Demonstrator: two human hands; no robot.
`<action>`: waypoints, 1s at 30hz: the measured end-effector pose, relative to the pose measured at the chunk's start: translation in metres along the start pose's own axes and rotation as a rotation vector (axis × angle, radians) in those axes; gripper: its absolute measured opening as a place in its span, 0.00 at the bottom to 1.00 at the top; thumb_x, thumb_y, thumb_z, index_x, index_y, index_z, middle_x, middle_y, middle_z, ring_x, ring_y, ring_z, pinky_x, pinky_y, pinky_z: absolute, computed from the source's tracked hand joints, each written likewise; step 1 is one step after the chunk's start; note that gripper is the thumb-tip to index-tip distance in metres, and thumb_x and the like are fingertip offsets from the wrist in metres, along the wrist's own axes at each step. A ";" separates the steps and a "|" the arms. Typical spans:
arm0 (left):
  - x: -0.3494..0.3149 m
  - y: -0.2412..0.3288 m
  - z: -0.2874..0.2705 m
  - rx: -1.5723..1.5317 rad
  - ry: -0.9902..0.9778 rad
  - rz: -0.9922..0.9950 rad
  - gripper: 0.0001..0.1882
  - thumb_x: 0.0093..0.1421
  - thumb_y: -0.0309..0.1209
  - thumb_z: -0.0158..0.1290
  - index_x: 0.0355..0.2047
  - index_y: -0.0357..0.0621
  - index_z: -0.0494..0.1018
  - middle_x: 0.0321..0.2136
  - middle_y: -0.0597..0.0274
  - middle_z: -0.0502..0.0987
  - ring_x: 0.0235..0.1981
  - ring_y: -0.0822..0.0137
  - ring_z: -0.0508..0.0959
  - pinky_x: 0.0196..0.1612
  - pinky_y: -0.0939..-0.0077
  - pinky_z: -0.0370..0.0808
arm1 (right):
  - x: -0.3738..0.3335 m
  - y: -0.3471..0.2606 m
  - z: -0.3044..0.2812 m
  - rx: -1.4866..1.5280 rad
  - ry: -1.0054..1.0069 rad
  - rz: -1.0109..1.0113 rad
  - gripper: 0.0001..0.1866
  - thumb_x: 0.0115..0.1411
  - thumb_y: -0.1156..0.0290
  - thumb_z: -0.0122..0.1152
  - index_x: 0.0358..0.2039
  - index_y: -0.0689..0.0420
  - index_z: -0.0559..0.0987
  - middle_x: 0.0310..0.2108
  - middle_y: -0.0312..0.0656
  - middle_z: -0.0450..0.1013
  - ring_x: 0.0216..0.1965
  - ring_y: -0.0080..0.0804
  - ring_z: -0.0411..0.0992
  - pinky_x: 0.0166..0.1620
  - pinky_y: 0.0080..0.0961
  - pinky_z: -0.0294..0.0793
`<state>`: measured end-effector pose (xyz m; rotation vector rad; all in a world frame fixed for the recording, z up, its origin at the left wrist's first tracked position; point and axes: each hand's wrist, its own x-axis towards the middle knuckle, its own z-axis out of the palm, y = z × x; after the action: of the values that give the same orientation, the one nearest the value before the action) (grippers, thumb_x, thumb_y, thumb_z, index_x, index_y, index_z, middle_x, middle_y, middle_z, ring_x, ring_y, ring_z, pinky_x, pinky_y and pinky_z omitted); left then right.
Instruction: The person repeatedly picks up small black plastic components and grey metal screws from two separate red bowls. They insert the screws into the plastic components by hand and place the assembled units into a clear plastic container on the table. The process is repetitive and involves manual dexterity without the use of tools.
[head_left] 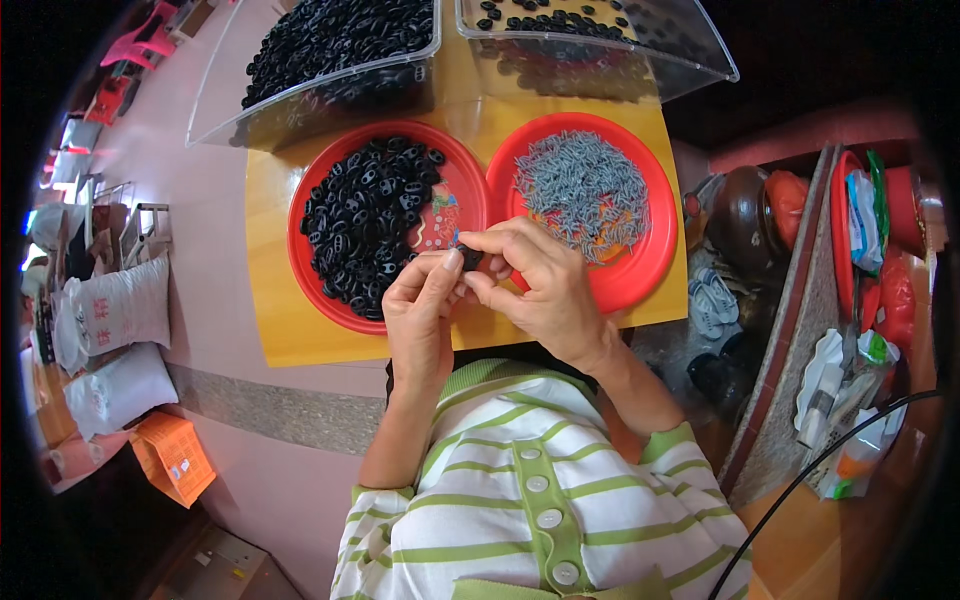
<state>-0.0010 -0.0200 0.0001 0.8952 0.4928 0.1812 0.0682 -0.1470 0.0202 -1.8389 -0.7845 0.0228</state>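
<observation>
My left hand (pixel 425 295) and my right hand (pixel 540 285) meet in front of me at the near side of two red plates. Between their fingertips they pinch a small black plastic part (pixel 470 258), mostly covered by the fingers. Many black oval pieces with two holes (pixel 350 220) are heaped in the left red plate (pixel 468 175), whose printed bottom shows at the right. In the right red plate (pixel 660 225) lies a pile of small grey screws (pixel 585 185). My right hand overlaps this plate's near left edge.
Both plates rest on a yellow tabletop (pixel 275 335). Behind them stand a clear bin full of black pieces (pixel 340 45) and another clear bin (pixel 600 65) with fewer. White sacks (pixel 120 305) and an orange box (pixel 173 458) are at the left. A black cable (pixel 830 445) runs at the right.
</observation>
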 end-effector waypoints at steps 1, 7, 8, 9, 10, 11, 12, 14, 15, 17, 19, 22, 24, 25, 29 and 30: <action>0.000 -0.004 -0.003 -0.013 0.005 0.000 0.05 0.59 0.28 0.54 0.29 0.39 0.76 0.25 0.66 0.75 0.27 0.80 0.72 0.30 0.85 0.68 | 0.000 -0.001 0.000 -0.006 0.010 0.008 0.14 0.47 0.78 0.64 0.36 0.62 0.75 0.31 0.42 0.69 0.28 0.32 0.72 0.30 0.26 0.73; -0.003 -0.009 0.003 -0.005 0.020 0.054 0.05 0.59 0.27 0.54 0.32 0.38 0.76 0.28 0.68 0.74 0.28 0.80 0.71 0.34 0.87 0.67 | -0.002 0.005 0.000 0.022 0.018 0.031 0.13 0.47 0.77 0.65 0.35 0.62 0.75 0.27 0.42 0.69 0.26 0.31 0.72 0.29 0.26 0.72; -0.003 -0.009 0.005 0.009 0.022 0.064 0.05 0.59 0.27 0.54 0.33 0.38 0.76 0.29 0.68 0.74 0.29 0.80 0.70 0.35 0.87 0.67 | -0.003 0.006 -0.001 0.027 0.017 0.033 0.13 0.47 0.76 0.65 0.35 0.62 0.75 0.27 0.41 0.69 0.25 0.31 0.72 0.29 0.26 0.72; -0.002 -0.009 0.009 0.029 0.038 0.103 0.06 0.59 0.26 0.53 0.35 0.37 0.76 0.31 0.67 0.74 0.30 0.80 0.70 0.36 0.87 0.67 | -0.002 0.006 -0.002 0.024 0.010 0.032 0.13 0.47 0.77 0.65 0.34 0.62 0.75 0.26 0.41 0.69 0.25 0.30 0.72 0.29 0.25 0.72; -0.002 -0.008 0.014 0.048 0.055 0.143 0.07 0.59 0.26 0.53 0.37 0.36 0.75 0.32 0.67 0.74 0.31 0.80 0.70 0.37 0.87 0.67 | -0.001 0.005 -0.005 0.020 0.002 0.031 0.13 0.47 0.77 0.66 0.34 0.62 0.75 0.26 0.41 0.69 0.25 0.30 0.72 0.28 0.25 0.72; -0.001 -0.008 0.017 0.067 0.072 0.182 0.09 0.59 0.26 0.53 0.39 0.36 0.75 0.34 0.67 0.73 0.32 0.80 0.69 0.38 0.88 0.66 | -0.001 0.005 -0.006 0.017 -0.006 0.030 0.13 0.47 0.77 0.66 0.34 0.62 0.75 0.26 0.40 0.69 0.24 0.30 0.71 0.28 0.25 0.71; 0.001 -0.010 0.012 0.114 0.010 0.215 0.10 0.59 0.26 0.53 0.40 0.35 0.75 0.35 0.66 0.73 0.33 0.79 0.69 0.39 0.87 0.66 | 0.000 0.005 -0.008 0.024 -0.008 0.037 0.13 0.47 0.77 0.66 0.34 0.62 0.75 0.26 0.40 0.69 0.24 0.29 0.72 0.28 0.24 0.71; 0.005 -0.017 -0.005 0.207 -0.113 0.279 0.12 0.59 0.26 0.53 0.43 0.35 0.74 0.36 0.66 0.72 0.34 0.79 0.68 0.40 0.87 0.65 | 0.000 0.004 -0.011 0.038 -0.012 0.053 0.12 0.47 0.77 0.67 0.33 0.62 0.75 0.25 0.40 0.70 0.25 0.27 0.72 0.27 0.23 0.71; 0.007 -0.018 -0.008 0.221 -0.134 0.314 0.13 0.59 0.26 0.53 0.44 0.35 0.74 0.36 0.66 0.72 0.34 0.79 0.68 0.39 0.87 0.65 | 0.001 0.003 -0.012 0.070 -0.037 0.067 0.13 0.46 0.77 0.67 0.33 0.62 0.76 0.26 0.39 0.70 0.25 0.25 0.71 0.28 0.21 0.71; 0.010 -0.021 -0.014 0.249 -0.175 0.384 0.14 0.59 0.27 0.53 0.45 0.35 0.74 0.34 0.67 0.71 0.33 0.78 0.67 0.39 0.86 0.64 | 0.003 0.003 -0.015 0.134 -0.086 0.096 0.14 0.45 0.79 0.69 0.34 0.62 0.77 0.27 0.37 0.71 0.25 0.20 0.71 0.28 0.17 0.71; 0.011 -0.022 -0.020 0.264 -0.243 0.384 0.14 0.58 0.26 0.53 0.45 0.36 0.74 0.34 0.67 0.71 0.32 0.78 0.67 0.38 0.86 0.64 | 0.001 0.006 -0.016 0.197 -0.121 0.135 0.12 0.45 0.79 0.69 0.32 0.62 0.76 0.26 0.36 0.71 0.25 0.20 0.70 0.29 0.17 0.70; 0.005 -0.024 -0.024 0.391 -0.271 0.429 0.15 0.56 0.23 0.52 0.45 0.35 0.74 0.34 0.64 0.72 0.31 0.76 0.67 0.36 0.84 0.64 | -0.004 0.008 -0.018 0.280 -0.194 0.210 0.11 0.46 0.78 0.68 0.30 0.62 0.76 0.26 0.36 0.71 0.26 0.19 0.70 0.29 0.17 0.69; -0.007 -0.027 -0.024 0.498 -0.268 0.515 0.16 0.55 0.21 0.51 0.45 0.35 0.74 0.34 0.61 0.73 0.33 0.72 0.70 0.38 0.82 0.66 | -0.011 0.008 -0.019 0.304 -0.259 0.259 0.10 0.47 0.77 0.68 0.30 0.62 0.75 0.26 0.36 0.71 0.26 0.20 0.70 0.29 0.17 0.69; -0.013 -0.033 -0.028 0.486 -0.253 0.533 0.15 0.55 0.20 0.52 0.44 0.35 0.74 0.34 0.60 0.73 0.34 0.71 0.71 0.39 0.81 0.67 | -0.015 0.007 -0.019 0.315 -0.276 0.261 0.10 0.47 0.77 0.68 0.30 0.62 0.75 0.26 0.36 0.71 0.26 0.20 0.70 0.29 0.17 0.69; -0.028 -0.044 -0.033 0.387 -0.215 0.491 0.12 0.55 0.20 0.53 0.41 0.36 0.75 0.32 0.61 0.73 0.34 0.71 0.71 0.38 0.82 0.67 | -0.033 0.007 -0.012 0.369 -0.282 0.272 0.11 0.48 0.76 0.68 0.30 0.62 0.75 0.26 0.37 0.71 0.26 0.21 0.69 0.29 0.18 0.69; -0.029 -0.046 -0.033 0.376 -0.212 0.494 0.12 0.55 0.20 0.53 0.41 0.36 0.75 0.32 0.61 0.73 0.34 0.71 0.71 0.38 0.82 0.67 | -0.034 0.006 -0.010 0.371 -0.269 0.273 0.10 0.48 0.76 0.67 0.30 0.62 0.75 0.25 0.37 0.70 0.25 0.23 0.70 0.28 0.20 0.69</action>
<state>-0.0444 -0.0353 -0.0437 1.3815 0.0982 0.4479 0.0486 -0.1745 0.0074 -1.5889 -0.6532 0.5650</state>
